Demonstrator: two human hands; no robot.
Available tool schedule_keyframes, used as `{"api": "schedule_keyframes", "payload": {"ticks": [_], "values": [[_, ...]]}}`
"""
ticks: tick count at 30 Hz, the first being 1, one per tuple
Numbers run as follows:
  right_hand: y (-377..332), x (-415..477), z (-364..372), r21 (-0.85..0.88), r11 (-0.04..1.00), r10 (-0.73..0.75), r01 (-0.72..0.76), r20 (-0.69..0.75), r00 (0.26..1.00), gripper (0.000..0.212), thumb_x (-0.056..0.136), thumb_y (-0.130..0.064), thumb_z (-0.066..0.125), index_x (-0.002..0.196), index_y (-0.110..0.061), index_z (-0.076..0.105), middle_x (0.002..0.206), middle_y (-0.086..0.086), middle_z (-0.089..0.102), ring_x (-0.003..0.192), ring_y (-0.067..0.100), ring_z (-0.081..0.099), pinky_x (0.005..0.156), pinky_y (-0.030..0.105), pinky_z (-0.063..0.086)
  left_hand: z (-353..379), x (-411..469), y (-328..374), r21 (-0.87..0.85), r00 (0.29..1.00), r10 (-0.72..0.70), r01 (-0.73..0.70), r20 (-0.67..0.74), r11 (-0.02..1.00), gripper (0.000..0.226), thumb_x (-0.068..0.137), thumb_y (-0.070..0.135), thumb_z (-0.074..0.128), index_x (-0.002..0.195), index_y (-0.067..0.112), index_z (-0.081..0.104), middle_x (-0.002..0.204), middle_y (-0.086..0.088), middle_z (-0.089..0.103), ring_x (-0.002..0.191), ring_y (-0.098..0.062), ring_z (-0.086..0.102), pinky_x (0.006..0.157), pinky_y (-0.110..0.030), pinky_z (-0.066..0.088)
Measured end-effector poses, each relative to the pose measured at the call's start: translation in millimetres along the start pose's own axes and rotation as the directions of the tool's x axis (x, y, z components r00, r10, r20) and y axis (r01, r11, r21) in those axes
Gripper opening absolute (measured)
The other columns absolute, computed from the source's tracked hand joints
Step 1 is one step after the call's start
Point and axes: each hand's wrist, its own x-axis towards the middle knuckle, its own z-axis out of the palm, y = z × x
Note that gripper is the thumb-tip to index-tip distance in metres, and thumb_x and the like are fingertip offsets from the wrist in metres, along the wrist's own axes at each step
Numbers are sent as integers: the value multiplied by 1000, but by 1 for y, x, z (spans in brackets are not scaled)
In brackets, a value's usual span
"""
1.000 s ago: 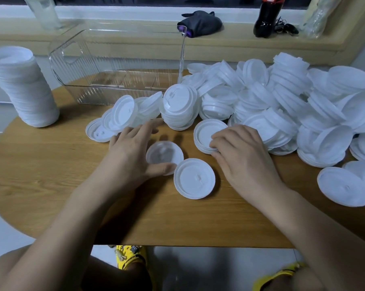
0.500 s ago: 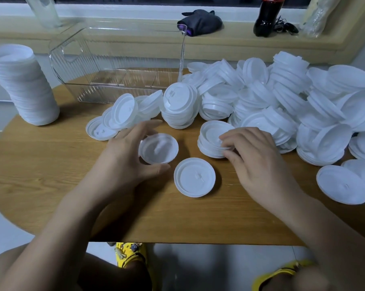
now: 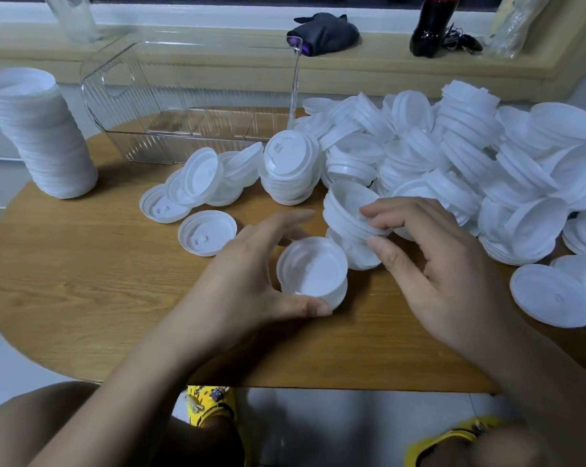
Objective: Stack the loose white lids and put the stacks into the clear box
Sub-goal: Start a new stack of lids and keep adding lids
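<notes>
Left hand cups a short stack of round white plastic lids, right hand pinches a second short stack; clear ribbed plastic box shows no lids inside, big loose lid heap at right unsorted.

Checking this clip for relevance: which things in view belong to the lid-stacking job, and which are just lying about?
Job: left hand gripping low lid stack; right hand gripping tilted lid stack; loose lid pile; tall lid stack; clear box.
Lying about: dark drink bottle; dark cloth, both on the sill.
</notes>
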Motion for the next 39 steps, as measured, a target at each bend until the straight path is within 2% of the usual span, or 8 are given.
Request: {"api": "schedule_keyframes", "payload": {"ticks": [4, 7, 10, 12, 15, 22, 32, 39], "values": [[-12, -6, -1, -22, 996, -85, 85, 28, 996, 10, 105, -12, 64, 111, -8, 70, 138, -2, 69, 142, 15, 57, 113, 47, 47, 10, 3, 0, 25, 1000, -14, 13, 17, 1000, 124, 58, 66, 98, 158, 56, 26, 129, 35, 59, 132, 0, 52, 107, -33, 46], [-17, -12, 4, -45, 989, -137, 140, 68, 988, 10, 105, -11, 63, 109, -6, 72, 139, 0, 69, 144, 17, 56, 112, 46, 47, 14, 3, -3, 6, 999, -31, 31, 36, 1000, 122, 55, 63, 101, 152, 59, 27, 125, 41, 57, 126, 4, 53, 101, -22, 46], [-21, -18, 11, -52, 982, -174, 182, 136, 975, 9, 106, -10, 62, 108, -8, 71, 142, 0, 67, 146, 16, 53, 113, 43, 45, 14, 3, -5, -48, 999, -28, 30, 39, 998, 122, 57, 54, 105, 155, 54, 31, 139, 30, 59, 132, 5, 54, 107, -20, 48], [-21, -22, 17, -74, 974, -201, 216, 173, 964, 9, 106, -10, 63, 107, -9, 71, 141, 1, 68, 147, 18, 53, 114, 42, 44, 12, 1, -4, -57, 998, -33, 35, 46, 998, 128, 59, 50, 105, 160, 54, 26, 145, 32, 55, 133, 10, 51, 105, -7, 42], [-21, -25, 26, -116, 959, -232, 260, 207, 950, 10, 106, -9, 62, 106, -10, 72, 139, 2, 69, 147, 21, 54, 116, 43, 41, 11, -1, -4, -77, 996, -55, 60, 67, 995, 136, 58, 50, 104, 162, 57, 17, 135, 39, 50, 129, 18, 49, 98, 3, 36], [-24, -29, 36, -95, 955, -252, 283, 252, 934, 12, 108, -9, 61, 112, -10, 72, 142, 3, 68, 147, 17, 54, 122, 43, 40, 6, -2, -8, -87, 996, -61, 67, 66, 994, 141, 56, 48, 105, 164, 54, 15, 128, 30, 56, 124, 9, 57, 96, -11, 49], [-17, -32, 47, -151, 930, -276, 335, 313, 909, 28, 99, 1, 66, 121, -15, 72, 148, 3, 66, 145, 20, 56, 125, 43, 37, 7, -4, -13, -35, 999, -14, 15, 30, 999, 130, 62, 57, 100, 164, 53, 19, 135, 29, 59, 126, 9, 58, 99, -9, 48], [-15, -26, 33, -26, 972, -219, 234, 263, 940, 26, 109, -15, 61, 132, -13, 71, 155, -2, 60, 154, 13, 45, 124, 41, 39, -14, -7, -18, -119, 998, -32, 39, 59, 992, 120, 60, 55, 100, 159, 56, 33, 142, 29, 59, 135, 6, 55, 107, -23, 52]]}}
